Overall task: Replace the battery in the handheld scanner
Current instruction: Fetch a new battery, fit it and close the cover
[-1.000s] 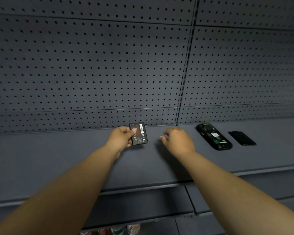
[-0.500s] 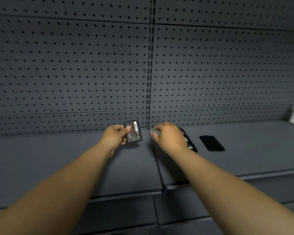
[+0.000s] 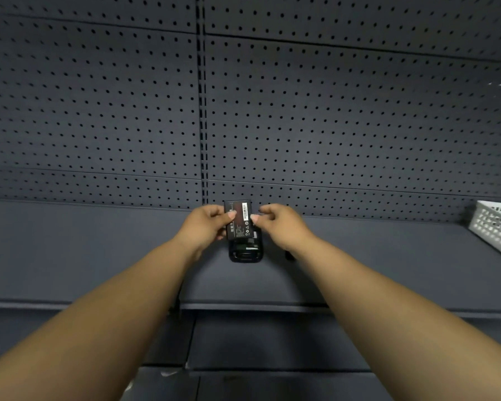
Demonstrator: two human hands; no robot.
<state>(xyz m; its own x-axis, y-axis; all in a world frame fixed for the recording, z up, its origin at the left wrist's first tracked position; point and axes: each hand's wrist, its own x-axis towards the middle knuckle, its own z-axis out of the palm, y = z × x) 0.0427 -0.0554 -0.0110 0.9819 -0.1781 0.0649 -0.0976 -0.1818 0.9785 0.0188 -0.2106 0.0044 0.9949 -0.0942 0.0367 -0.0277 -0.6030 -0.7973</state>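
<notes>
A flat black battery (image 3: pixel 239 219) with a red patch and white print on its label is held upright just above the shelf. My left hand (image 3: pixel 206 226) pinches its left edge between thumb and fingers. The thumb and fingertips of my right hand (image 3: pixel 281 224) grip its right edge. Directly below the battery lies the black handheld scanner (image 3: pixel 245 251), back side up, with its battery bay open; the battery hides its far end. A dark sliver of the scanner's back cover (image 3: pixel 288 255) shows beside my right wrist, the rest hidden by it.
All of this rests on a dark grey shelf (image 3: pixel 99 256) backed by a perforated panel (image 3: pixel 330 125). A white plastic basket (image 3: pixel 495 225) stands at the far right of the shelf. A lower shelf (image 3: pixel 258 342) lies below the front edge.
My view has swung right, bringing the scanner to the centre. My left hand carried the battery over the scanner, and my right hand came in and took its right edge.
</notes>
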